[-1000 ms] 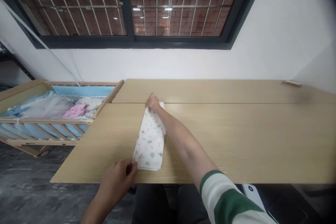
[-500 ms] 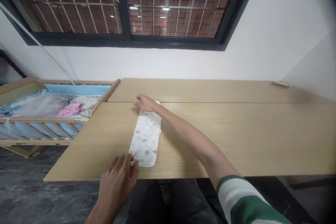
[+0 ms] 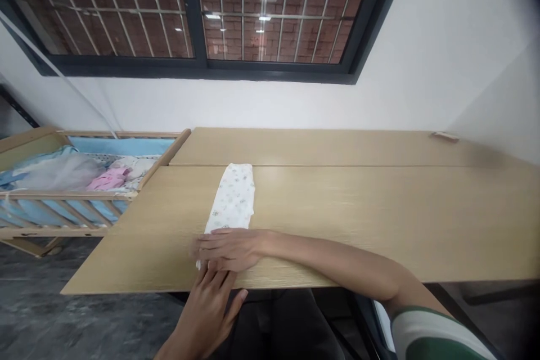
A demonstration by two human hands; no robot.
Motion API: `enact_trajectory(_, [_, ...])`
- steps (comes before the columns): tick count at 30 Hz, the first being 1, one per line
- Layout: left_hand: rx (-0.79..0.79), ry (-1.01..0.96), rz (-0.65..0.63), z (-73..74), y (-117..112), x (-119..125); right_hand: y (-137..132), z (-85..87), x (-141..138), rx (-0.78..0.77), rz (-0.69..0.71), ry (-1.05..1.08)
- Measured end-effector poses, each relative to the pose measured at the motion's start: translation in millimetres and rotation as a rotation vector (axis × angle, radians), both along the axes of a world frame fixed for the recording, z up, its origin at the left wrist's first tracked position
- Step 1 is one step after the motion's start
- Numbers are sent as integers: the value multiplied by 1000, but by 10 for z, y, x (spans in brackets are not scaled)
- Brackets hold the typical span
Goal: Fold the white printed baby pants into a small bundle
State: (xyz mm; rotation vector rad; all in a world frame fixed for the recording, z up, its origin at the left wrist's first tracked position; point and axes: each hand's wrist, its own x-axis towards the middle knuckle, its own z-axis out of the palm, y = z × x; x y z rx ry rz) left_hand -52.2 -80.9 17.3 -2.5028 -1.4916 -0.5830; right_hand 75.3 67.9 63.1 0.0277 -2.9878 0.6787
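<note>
One printed cloth (image 3: pixel 233 197) looks already folded into a strip; what's left, unclear. Right hand (image 3: pixel 233 248) flat across near end, left hand (image 3: pixel 212 301) alongside, neither gripping.

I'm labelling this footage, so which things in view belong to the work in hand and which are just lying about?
In use:
- oblong white printed cloth
- right hand across it
- left hand at its near end
- pale wood-look tabletop beneath

Lying about:
- crumpled pink cloth in the slatted wooden cot
</note>
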Motion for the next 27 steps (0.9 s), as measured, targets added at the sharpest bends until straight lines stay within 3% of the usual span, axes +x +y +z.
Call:
enact_trajectory(17, [128, 22, -16, 31, 18, 37, 1888, -163, 54, 84, -509, -129])
enact_trajectory(21, [130, 41, -33, 50, 18, 31, 2183, -165, 85, 93, -599, -88])
enact_trajectory(27, [112, 43, -37, 63, 17, -1, 2396, -200, 54, 154, -671, -98])
